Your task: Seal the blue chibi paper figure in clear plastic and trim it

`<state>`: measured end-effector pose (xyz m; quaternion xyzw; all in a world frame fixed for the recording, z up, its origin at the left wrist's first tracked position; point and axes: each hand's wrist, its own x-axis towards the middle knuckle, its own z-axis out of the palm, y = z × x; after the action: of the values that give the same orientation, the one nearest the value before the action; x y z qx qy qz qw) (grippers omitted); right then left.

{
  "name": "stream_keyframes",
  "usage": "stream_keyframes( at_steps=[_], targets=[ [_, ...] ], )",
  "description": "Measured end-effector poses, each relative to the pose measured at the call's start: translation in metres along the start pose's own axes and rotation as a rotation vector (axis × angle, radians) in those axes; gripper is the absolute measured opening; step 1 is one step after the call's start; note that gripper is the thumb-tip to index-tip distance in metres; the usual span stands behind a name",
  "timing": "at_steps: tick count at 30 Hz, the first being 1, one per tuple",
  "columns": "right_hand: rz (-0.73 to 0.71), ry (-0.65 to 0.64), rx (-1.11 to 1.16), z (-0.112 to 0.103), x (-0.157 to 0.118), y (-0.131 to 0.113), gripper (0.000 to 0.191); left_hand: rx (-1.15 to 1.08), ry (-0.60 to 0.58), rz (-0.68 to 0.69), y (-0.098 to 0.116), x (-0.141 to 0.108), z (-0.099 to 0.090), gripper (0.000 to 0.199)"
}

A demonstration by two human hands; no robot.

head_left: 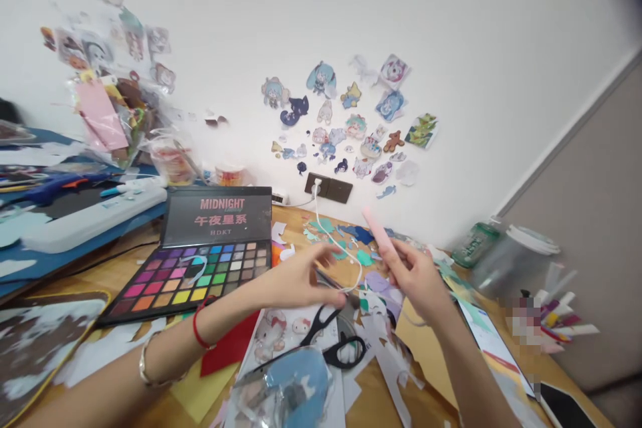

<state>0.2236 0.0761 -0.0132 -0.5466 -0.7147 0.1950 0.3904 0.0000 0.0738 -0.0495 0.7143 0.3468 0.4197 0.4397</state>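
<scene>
My right hand (414, 274) grips a slim, pale pink strip-like piece (380, 231) between thumb and fingers; it points up and to the left, and its kind does not show clearly. My left hand (305, 279) hovers over the desk with thumb and fingers apart and nothing visibly held. A white cable (357, 261) runs close by its fingertips. Just below that hand lie black-handled scissors (346, 351), partly covering a sheet with white cat-like drawings (273, 334). A clear plastic bag with a blue piece (301, 381) rests nearer to me.
An open eyeshadow palette (215, 277) stands at left, with a white power strip (100, 214) behind it. Paper scraps (371, 321) litter the desk. At right are a grey lidded tub (516, 261), a green bottle (476, 244), pens (562, 314) and a phone (566, 408).
</scene>
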Motion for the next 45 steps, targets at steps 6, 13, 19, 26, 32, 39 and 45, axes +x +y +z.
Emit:
stream_keyframes(
  at_steps=[6, 13, 19, 26, 32, 39, 45],
  targets=[
    [0.007, 0.022, -0.057, -0.008, 0.004, 0.001, 0.048, 0.569, -0.8, 0.124, 0.006, -0.029, 0.012, 0.085],
    [-0.023, 0.028, -0.174, -0.005, 0.001, -0.005, 0.048, 0.996, -0.908, 0.195, 0.012, -0.031, 0.03, 0.053],
    [0.036, -0.024, -0.024, -0.005, -0.001, -0.009, 0.05, 0.504, -1.039, -0.022, 0.012, -0.017, 0.01, 0.028],
    [0.143, -0.186, 0.314, 0.006, -0.005, -0.012, 0.044, 0.116, -0.89, -0.171, 0.0, -0.002, -0.011, 0.012],
    [0.074, -0.233, 0.166, -0.008, -0.007, -0.01, 0.048, 0.084, -0.469, -0.059, 0.006, 0.005, -0.027, 0.008],
    [-0.016, -0.279, 0.262, -0.017, -0.014, -0.024, 0.048, -0.123, 0.069, 0.078, 0.026, 0.0, -0.028, 0.012],
    [0.124, -0.239, 0.631, 0.015, -0.027, -0.048, 0.053, -0.322, 0.247, 0.078, 0.038, -0.006, -0.009, 0.013]
  ],
)
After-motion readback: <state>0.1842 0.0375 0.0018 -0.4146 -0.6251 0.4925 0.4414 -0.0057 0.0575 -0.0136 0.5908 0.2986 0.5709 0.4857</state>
